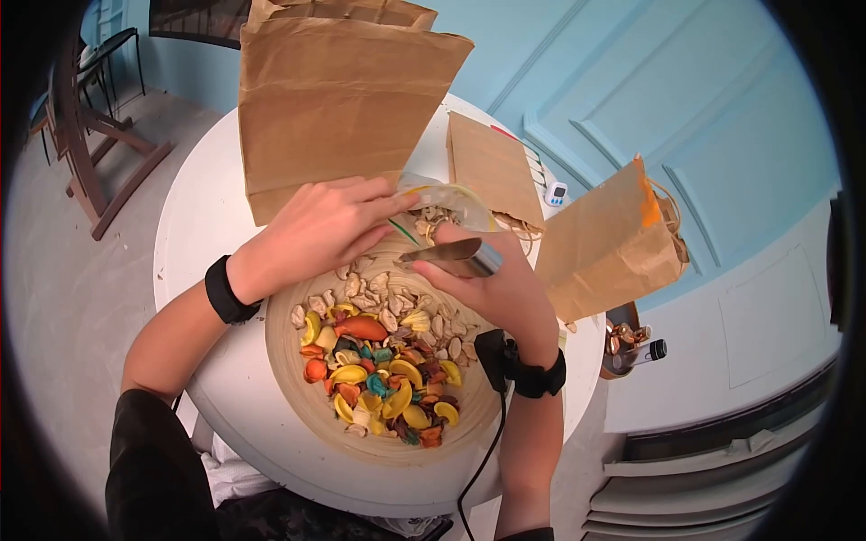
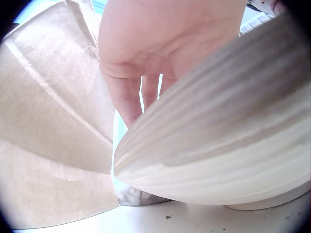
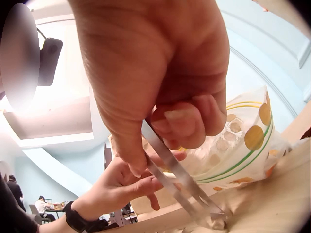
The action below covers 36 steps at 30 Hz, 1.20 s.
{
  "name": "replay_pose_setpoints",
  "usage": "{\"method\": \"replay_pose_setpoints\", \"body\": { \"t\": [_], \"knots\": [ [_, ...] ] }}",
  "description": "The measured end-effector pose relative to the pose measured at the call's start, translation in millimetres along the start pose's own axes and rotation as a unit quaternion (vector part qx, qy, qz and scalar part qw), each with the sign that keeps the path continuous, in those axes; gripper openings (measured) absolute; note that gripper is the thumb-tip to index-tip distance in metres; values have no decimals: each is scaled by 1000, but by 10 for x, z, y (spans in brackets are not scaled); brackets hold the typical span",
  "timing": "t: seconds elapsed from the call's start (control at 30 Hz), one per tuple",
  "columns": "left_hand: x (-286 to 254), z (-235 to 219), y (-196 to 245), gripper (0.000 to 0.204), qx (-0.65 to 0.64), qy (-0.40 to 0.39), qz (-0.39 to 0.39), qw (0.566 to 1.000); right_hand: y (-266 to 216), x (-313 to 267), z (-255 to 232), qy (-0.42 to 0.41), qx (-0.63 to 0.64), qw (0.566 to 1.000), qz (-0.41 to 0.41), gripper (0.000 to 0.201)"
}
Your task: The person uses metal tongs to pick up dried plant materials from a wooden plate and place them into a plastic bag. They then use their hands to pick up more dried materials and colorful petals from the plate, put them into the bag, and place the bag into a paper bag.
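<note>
A round wooden bowl (image 1: 287,361) holds pale dried pieces (image 1: 388,317) and colourful dried petals (image 1: 397,401). My right hand (image 1: 501,284) grips metal tongs (image 1: 474,259); in the right wrist view the tongs (image 3: 167,165) point down at a pale piece (image 3: 217,224). At the bowl's far side a clear zip bag (image 1: 467,207) with dots (image 3: 254,138) holds pale pieces. My left hand (image 1: 329,221) lies by its edge, fingers extended. In the left wrist view that hand's fingertips (image 2: 165,43) are hidden behind the bowl (image 2: 218,131).
A large brown paper bag (image 1: 338,108) stands behind my left hand. Another paper bag (image 1: 492,171) and one with an orange patch (image 1: 604,243) are at the right, near a small timer (image 1: 556,193). A container with bottles (image 1: 622,361) is beyond the white table's right edge (image 1: 586,361).
</note>
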<state>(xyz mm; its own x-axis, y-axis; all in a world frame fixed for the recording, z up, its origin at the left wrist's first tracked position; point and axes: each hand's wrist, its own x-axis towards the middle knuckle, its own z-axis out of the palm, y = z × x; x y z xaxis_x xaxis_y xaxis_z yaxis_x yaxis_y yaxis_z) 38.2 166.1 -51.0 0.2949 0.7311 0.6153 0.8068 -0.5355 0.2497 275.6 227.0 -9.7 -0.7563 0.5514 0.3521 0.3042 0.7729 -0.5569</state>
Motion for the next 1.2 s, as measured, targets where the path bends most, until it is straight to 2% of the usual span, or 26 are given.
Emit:
{"method": "replay_pose_setpoints", "body": {
  "t": [0.27,0.3,0.33,0.43,0.47,0.57,0.67,0.73,0.87,0.97,1.07,1.2],
  "knots": [
    [-77,-14,-45,49,19,4,26,999,-33,-5,55,41,-4,999,-14,35],
    [-30,20,-36,49,14,9,35,999,-38,-19,9,44,-12,999,-11,36],
    [-31,29,-40,48,12,13,38,999,-51,-30,-10,32,-11,999,27,40],
    [-26,5,-29,40,10,-1,29,1000,-14,-50,-47,38,-52,997,39,41],
    [-31,3,-36,40,13,-1,29,1000,39,-30,1,90,-96,991,-15,37],
    [-28,17,-47,39,14,8,33,999,-27,22,-69,74,-44,995,49,32],
    [-11,17,-41,40,9,17,28,999,-79,61,-111,86,-102,989,70,36],
    [-9,18,-40,43,12,8,7,1000,-40,60,-121,92,-88,987,93,37],
    [-20,46,-69,43,19,17,19,999,39,74,-119,99,-101,985,101,38],
    [-13,50,-62,42,19,14,18,1000,17,73,-111,93,-97,979,151,39],
    [-14,48,-68,40,23,13,20,999,72,72,-125,79,-110,975,179,50],
    [-14,44,-65,39,25,9,22,999,86,58,-92,79,-151,977,126,48]
  ]
}}
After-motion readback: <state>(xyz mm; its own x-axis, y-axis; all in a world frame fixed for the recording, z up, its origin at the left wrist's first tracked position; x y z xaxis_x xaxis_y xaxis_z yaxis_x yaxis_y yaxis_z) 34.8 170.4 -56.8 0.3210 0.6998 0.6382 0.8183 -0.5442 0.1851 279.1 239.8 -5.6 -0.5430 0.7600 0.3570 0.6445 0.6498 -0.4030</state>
